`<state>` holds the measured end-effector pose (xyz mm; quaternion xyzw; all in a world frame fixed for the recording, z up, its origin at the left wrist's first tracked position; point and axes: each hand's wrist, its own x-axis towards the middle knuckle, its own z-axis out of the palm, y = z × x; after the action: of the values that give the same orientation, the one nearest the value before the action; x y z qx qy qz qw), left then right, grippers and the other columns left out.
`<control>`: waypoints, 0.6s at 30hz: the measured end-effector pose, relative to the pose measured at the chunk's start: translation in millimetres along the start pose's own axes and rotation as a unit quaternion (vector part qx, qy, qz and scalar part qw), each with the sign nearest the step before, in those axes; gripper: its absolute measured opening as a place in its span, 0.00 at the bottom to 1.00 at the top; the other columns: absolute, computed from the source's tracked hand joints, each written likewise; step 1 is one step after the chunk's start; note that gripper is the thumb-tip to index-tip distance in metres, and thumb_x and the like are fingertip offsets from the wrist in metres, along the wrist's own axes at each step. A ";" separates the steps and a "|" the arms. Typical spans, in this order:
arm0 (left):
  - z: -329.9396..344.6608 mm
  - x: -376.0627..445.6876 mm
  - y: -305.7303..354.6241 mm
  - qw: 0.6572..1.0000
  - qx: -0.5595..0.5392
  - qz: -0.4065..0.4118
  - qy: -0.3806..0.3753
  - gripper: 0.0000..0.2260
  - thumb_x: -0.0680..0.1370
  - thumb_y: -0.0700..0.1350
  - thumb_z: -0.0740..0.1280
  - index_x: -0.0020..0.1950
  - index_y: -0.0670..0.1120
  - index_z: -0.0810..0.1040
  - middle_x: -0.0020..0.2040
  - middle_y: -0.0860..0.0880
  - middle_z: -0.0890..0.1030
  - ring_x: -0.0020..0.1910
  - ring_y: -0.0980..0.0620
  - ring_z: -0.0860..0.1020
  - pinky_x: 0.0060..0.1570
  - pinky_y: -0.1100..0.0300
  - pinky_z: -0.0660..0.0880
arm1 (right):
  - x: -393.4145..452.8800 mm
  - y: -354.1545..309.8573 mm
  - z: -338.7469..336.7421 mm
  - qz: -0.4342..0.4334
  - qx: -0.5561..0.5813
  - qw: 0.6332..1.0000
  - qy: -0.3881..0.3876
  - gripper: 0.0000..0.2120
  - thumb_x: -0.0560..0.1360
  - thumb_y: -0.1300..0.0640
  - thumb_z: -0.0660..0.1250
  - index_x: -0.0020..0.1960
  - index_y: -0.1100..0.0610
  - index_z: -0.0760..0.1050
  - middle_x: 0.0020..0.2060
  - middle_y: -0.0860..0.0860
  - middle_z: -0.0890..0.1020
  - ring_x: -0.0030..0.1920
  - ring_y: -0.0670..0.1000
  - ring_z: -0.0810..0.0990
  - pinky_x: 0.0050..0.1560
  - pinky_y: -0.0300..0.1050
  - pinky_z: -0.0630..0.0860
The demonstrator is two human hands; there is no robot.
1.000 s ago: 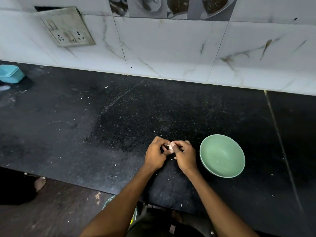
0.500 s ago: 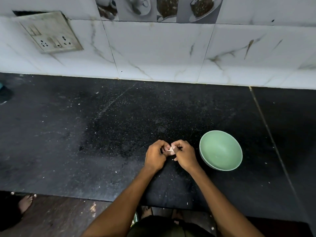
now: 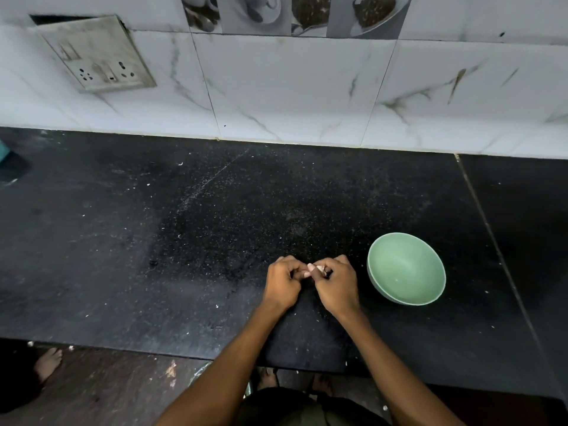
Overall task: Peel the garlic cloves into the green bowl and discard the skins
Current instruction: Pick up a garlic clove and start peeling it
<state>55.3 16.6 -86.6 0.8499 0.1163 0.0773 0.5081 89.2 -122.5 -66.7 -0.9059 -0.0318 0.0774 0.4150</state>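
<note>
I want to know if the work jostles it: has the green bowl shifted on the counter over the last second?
No. The green bowl sits the same way beside the counter seam; only the head camera moved.

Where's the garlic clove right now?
In the head view the garlic clove is pinched between the left hand and right hand over the black counter, just left of the green bowl.

bowl [image 3: 406,269] on counter [image 3: 215,229] | right of hands, near
</note>
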 end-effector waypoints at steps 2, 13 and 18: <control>3.7 -4.6 -2.0 1.000 0.000 -0.005 0.020 0.10 0.74 0.33 0.72 0.41 0.48 0.85 0.38 0.56 0.81 0.41 0.58 0.77 0.46 0.64 0.71 | -3.7 -3.6 -2.1 -0.017 -0.049 0.999 -0.010 0.06 0.78 0.49 0.71 0.49 0.51 0.82 0.49 0.48 0.75 0.47 0.52 0.80 0.46 0.49 0.77; 20.6 -24.9 6.0 0.995 0.036 -0.003 0.093 0.08 0.75 0.33 0.70 0.49 0.45 0.84 0.44 0.53 0.80 0.45 0.54 0.73 0.45 0.66 0.69 | 59.7 -94.1 -25.9 -0.237 -0.020 0.957 0.168 0.04 0.79 0.61 0.66 0.52 0.58 0.79 0.50 0.52 0.76 0.51 0.52 0.73 0.50 0.45 0.72; 25.4 -29.4 5.7 0.993 0.079 0.000 0.085 0.06 0.70 0.35 0.65 0.41 0.45 0.76 0.38 0.50 0.73 0.40 0.50 0.69 0.43 0.58 0.66 | 35.1 -29.3 35.9 -0.101 -0.121 0.983 0.090 0.10 0.82 0.55 0.62 0.61 0.58 0.74 0.56 0.56 0.75 0.55 0.57 0.75 0.55 0.57 0.74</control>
<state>34.1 -15.6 -93.9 0.8779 0.1645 0.1396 0.4274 118.0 -72.3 -71.7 -0.9447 -0.0951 -0.0515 0.3095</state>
